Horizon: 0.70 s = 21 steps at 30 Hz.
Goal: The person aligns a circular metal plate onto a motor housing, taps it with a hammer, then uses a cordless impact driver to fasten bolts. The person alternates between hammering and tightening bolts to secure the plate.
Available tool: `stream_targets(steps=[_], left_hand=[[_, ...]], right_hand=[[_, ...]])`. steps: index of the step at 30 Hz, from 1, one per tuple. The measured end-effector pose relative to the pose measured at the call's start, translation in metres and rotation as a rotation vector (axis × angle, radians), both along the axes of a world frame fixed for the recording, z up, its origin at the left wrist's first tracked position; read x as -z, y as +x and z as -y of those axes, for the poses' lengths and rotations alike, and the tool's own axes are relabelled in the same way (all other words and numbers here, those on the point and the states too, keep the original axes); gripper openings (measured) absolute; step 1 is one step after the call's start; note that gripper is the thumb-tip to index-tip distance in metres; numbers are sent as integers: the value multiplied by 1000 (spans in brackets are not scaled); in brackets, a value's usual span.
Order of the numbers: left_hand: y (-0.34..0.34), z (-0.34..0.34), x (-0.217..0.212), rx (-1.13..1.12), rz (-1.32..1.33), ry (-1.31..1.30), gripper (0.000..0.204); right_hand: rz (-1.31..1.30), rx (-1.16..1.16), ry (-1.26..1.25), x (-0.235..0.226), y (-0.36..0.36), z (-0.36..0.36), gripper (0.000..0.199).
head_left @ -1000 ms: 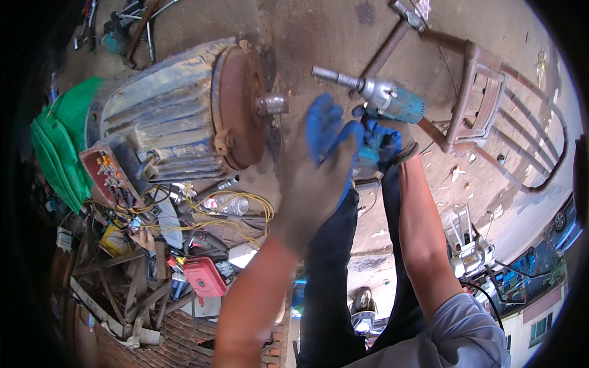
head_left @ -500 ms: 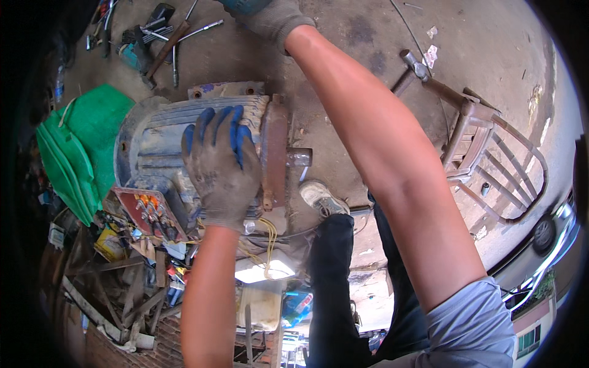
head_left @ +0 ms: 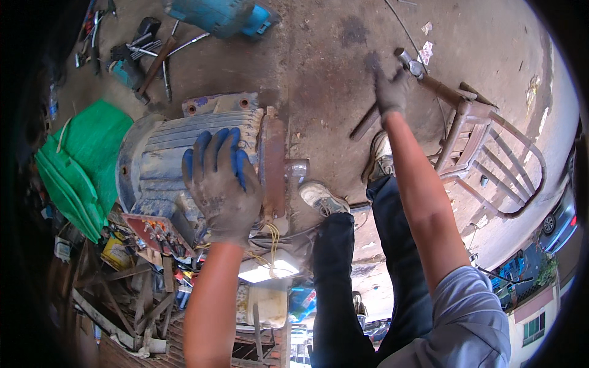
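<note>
Two gloved hands, left hand [head_left: 222, 184] on motor [head_left: 184, 147], right hand [head_left: 391, 92] by hammer [head_left: 423, 73]

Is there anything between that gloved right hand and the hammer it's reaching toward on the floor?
Nothing visible. The right hand is already at the hammer, fingers beside its handle near the head. The left hand rests flat on the ribbed motor.

The electric motor [head_left: 184, 165] lies on its side on the floor [head_left: 331, 67], shaft [head_left: 296, 168] pointing right. The left hand [head_left: 221, 184] rests flat on the motor's housing, just left of its end flange [head_left: 273, 165]. Right of the motor, past the shaft, the right hand [head_left: 391, 92] touches a hammer [head_left: 410, 62] beside a metal chair [head_left: 485, 153]. Behind the motor lie hand tools [head_left: 147, 52] and a power tool [head_left: 215, 13]. A tarp [head_left: 80, 159] lies left of the motor; scrap wood [head_left: 123, 300] lies before it.
</note>
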<state>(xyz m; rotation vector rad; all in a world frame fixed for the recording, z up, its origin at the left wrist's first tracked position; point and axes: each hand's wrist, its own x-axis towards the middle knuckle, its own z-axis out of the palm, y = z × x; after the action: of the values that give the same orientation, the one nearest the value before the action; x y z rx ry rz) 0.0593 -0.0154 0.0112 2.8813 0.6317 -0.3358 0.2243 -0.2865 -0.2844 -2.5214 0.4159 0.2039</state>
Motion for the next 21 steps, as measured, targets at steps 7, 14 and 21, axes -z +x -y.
stream_targets(steps=[7,14,21], left_hand=[[-1,-5,4,64,1,6,34],[-5,-3,12,67,-24,8,34],[-3,-4,11,86,-7,-4,33]], right_hand=[[-495,103,-125,59,-17,51,61],[-537,193,139,98,-50,106,65],[-723,247,409,85,-31,89,56]])
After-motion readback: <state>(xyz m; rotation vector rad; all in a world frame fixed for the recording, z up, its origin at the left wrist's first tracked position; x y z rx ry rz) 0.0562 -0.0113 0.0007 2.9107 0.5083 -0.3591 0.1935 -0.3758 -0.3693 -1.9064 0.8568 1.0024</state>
